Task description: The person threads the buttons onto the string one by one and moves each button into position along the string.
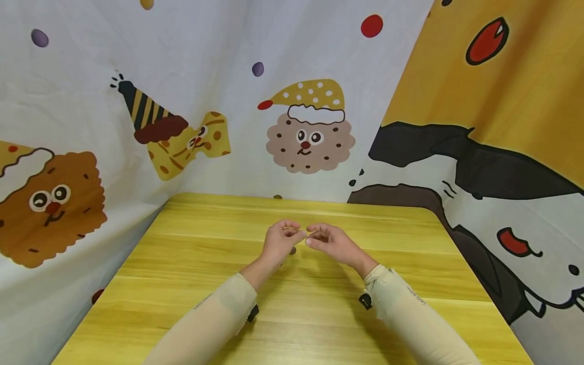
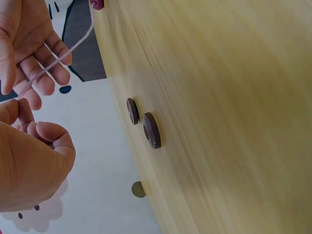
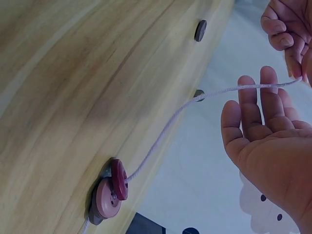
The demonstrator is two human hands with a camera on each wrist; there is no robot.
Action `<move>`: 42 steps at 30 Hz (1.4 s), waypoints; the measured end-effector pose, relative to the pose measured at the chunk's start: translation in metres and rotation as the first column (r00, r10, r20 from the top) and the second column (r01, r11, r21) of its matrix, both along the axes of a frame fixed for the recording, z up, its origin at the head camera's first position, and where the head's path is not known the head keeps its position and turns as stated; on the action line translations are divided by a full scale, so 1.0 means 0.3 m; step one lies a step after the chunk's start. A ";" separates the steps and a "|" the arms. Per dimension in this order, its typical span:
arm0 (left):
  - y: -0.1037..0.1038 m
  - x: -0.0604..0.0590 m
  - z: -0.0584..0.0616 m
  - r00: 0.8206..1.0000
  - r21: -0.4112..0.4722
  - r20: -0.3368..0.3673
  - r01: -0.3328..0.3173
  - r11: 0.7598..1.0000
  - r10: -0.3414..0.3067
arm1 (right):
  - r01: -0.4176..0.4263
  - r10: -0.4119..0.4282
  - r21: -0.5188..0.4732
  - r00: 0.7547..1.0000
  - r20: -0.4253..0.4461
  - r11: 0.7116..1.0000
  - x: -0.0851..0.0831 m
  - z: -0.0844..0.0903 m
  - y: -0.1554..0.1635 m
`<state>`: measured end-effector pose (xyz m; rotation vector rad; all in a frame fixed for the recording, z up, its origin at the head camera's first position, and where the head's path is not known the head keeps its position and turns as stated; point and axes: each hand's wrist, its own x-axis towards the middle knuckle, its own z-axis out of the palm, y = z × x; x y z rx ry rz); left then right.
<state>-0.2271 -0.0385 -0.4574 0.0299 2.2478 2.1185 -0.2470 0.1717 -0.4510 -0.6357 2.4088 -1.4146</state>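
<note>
- Fingers [image 3: 253, 105] of the right hand [image 1: 332, 243] lie nearly straight, with the thin pale pink cord [image 3: 161, 134] running across their tips toward the left hand [image 1: 279, 242].
- Left hand's fingers are curled; they appear to pinch the cord's far end, though the pinch itself is hard to make out.
- From the fingers the cord runs down to a stack of round red and pink plastic buttons [image 3: 111, 192] lying on the yellow wooden desk [image 1: 191, 263], threaded through the top one.
- Two dark brown round buttons [image 2: 144, 123] lie loose on the desk, apart from the threaded stack.
- Judged by looks, the cord is soft, limp and very light, so it wants a fingertip pinch near its free end, kept taut.
- Buttons look hard, smooth and light, likely to slide along the cord; best taken by the rim.
</note>
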 end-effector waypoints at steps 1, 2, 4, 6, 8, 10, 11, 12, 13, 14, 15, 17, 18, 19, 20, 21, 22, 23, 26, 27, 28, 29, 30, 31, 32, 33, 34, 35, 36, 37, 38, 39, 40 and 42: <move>0.000 0.001 0.001 1.000 0.000 0.001 -0.001 1.000 0.001 | 0.000 0.000 0.000 1.000 0.000 1.000 0.000 -0.001 0.000; 0.001 0.001 0.002 1.000 0.001 0.003 -0.002 1.000 0.002 | 0.000 0.000 0.001 1.000 -0.002 1.000 -0.001 -0.002 0.001; 0.001 0.004 0.004 1.000 0.001 0.008 -0.001 1.000 0.001 | 0.001 -0.001 0.004 1.000 -0.005 1.000 -0.002 -0.006 0.001; 0.000 0.004 0.003 1.000 0.005 0.009 0.002 1.000 -0.002 | 0.003 -0.003 0.011 1.000 -0.009 1.000 -0.003 -0.008 0.001; -0.001 0.005 0.001 1.000 0.007 0.008 0.008 1.000 -0.008 | 0.004 -0.003 0.016 1.000 -0.015 1.000 -0.003 -0.010 0.001; -0.002 0.005 0.000 1.000 0.010 0.005 0.013 1.000 -0.013 | 0.004 -0.003 0.021 1.000 -0.022 1.000 -0.003 -0.010 0.001; -0.002 0.005 -0.001 1.000 0.012 0.005 0.015 1.000 -0.015 | 0.003 -0.003 0.022 1.000 -0.024 1.000 -0.003 -0.010 0.002; -0.002 0.005 -0.001 1.000 0.013 0.005 0.016 1.000 -0.016 | 0.003 -0.002 0.024 1.000 -0.028 1.000 -0.003 -0.010 0.002; -0.002 0.005 -0.001 1.000 0.015 0.005 0.017 1.000 -0.017 | 0.003 -0.002 0.025 1.000 -0.030 1.000 -0.003 -0.011 0.002; -0.002 0.005 -0.002 1.000 0.017 0.005 0.016 1.000 -0.016 | 0.004 -0.003 0.026 0.999 -0.032 1.000 -0.003 -0.011 0.003; -0.002 0.005 -0.002 1.000 0.016 0.003 0.016 1.000 -0.017 | 0.004 -0.003 0.027 0.999 -0.034 1.000 -0.003 -0.011 0.003; -0.001 0.005 -0.003 1.000 0.012 -0.001 0.016 1.000 -0.016 | 0.007 -0.006 0.031 0.999 -0.037 0.999 -0.004 -0.012 0.003; -0.001 0.005 -0.003 1.000 0.010 -0.001 0.016 1.000 -0.016 | 0.009 -0.008 0.033 0.999 -0.038 0.999 -0.004 -0.013 0.004; -0.001 0.006 -0.002 1.000 0.008 -0.002 0.015 1.000 -0.015 | 0.011 -0.009 0.035 0.999 -0.038 0.999 -0.005 -0.014 0.004; -0.001 0.006 -0.002 1.000 0.007 -0.001 0.014 1.000 -0.014 | 0.012 -0.011 0.035 0.999 -0.036 0.999 -0.005 -0.014 0.004; -0.001 0.007 -0.002 1.000 0.005 0.001 0.013 1.000 -0.013 | 0.013 -0.012 0.036 0.999 -0.034 0.999 -0.005 -0.014 0.004; -0.001 0.007 -0.002 1.000 0.005 0.003 0.011 1.000 -0.011 | 0.015 -0.014 0.034 0.999 -0.029 0.999 -0.004 -0.014 0.004; -0.001 0.007 -0.001 1.000 0.006 0.006 0.010 1.000 -0.010 | 0.016 -0.015 0.032 1.000 -0.025 0.999 -0.003 -0.014 0.004; -0.001 0.007 -0.002 1.000 0.005 0.010 0.009 1.000 -0.009 | 0.024 -0.024 0.031 0.999 -0.024 0.999 -0.001 -0.012 0.005; -0.001 0.007 -0.002 1.000 0.003 0.009 0.010 1.000 -0.010 | 0.030 -0.029 0.033 0.999 -0.028 0.999 0.000 -0.011 0.005; -0.001 0.008 -0.003 1.000 0.001 0.008 0.010 1.000 -0.010 | 0.035 -0.034 0.032 0.999 -0.035 0.999 0.001 -0.012 0.005; -0.001 0.008 -0.003 1.000 0.001 0.008 0.010 1.000 -0.010 | 0.041 -0.039 0.034 0.998 -0.048 0.999 0.000 -0.013 0.005; -0.001 0.008 -0.004 1.000 0.001 0.006 0.010 1.000 -0.010 | 0.047 -0.045 0.038 0.997 -0.063 0.998 0.000 -0.014 0.006; -0.001 0.009 -0.005 1.000 0.001 0.005 0.010 1.000 -0.010 | 0.054 -0.051 0.038 0.996 -0.078 0.998 0.000 -0.014 0.006; -0.001 0.009 -0.005 1.000 0.002 0.005 0.009 1.000 -0.009 | 0.063 -0.059 0.040 0.994 -0.092 0.997 -0.001 -0.015 0.006; -0.002 0.009 -0.006 1.000 0.002 0.006 0.008 1.000 -0.008 | 0.074 -0.070 0.038 0.993 -0.100 0.997 -0.001 -0.015 0.006; -0.002 0.009 -0.007 1.000 0.003 0.006 0.007 1.000 -0.007 | 0.084 -0.080 0.036 0.991 -0.111 0.996 -0.001 -0.015 0.007; -0.002 0.008 -0.007 1.000 0.004 0.006 0.006 1.000 -0.006 | 0.096 -0.091 0.037 0.989 -0.119 0.995 -0.001 -0.015 0.007; -0.003 0.007 -0.008 1.000 0.003 0.006 0.004 1.000 -0.004 | 0.106 -0.101 0.037 0.987 -0.123 0.994 0.001 -0.014 0.007; -0.003 0.007 -0.009 1.000 0.002 0.007 0.002 1.000 -0.002 | 0.116 -0.111 0.033 0.986 -0.122 0.993 0.001 -0.013 0.008; -0.003 0.006 -0.009 1.000 0.000 0.007 0.001 1.000 -0.001 | 0.123 -0.119 0.030 0.985 -0.122 0.992 0.002 -0.013 0.008; -0.002 0.006 -0.009 1.000 -0.001 0.008 -0.001 1.000 0.001 | 0.129 -0.124 0.030 0.985 -0.123 0.991 0.002 -0.012 0.008; -0.001 0.006 -0.008 1.000 -0.001 0.008 -0.001 1.000 0.001 | 0.132 -0.128 0.025 0.984 -0.121 0.991 0.003 -0.012 0.008; 0.000 0.007 -0.007 1.000 -0.001 0.010 -0.001 1.000 0.001 | 0.135 -0.132 0.018 0.984 -0.118 0.991 0.005 -0.011 0.008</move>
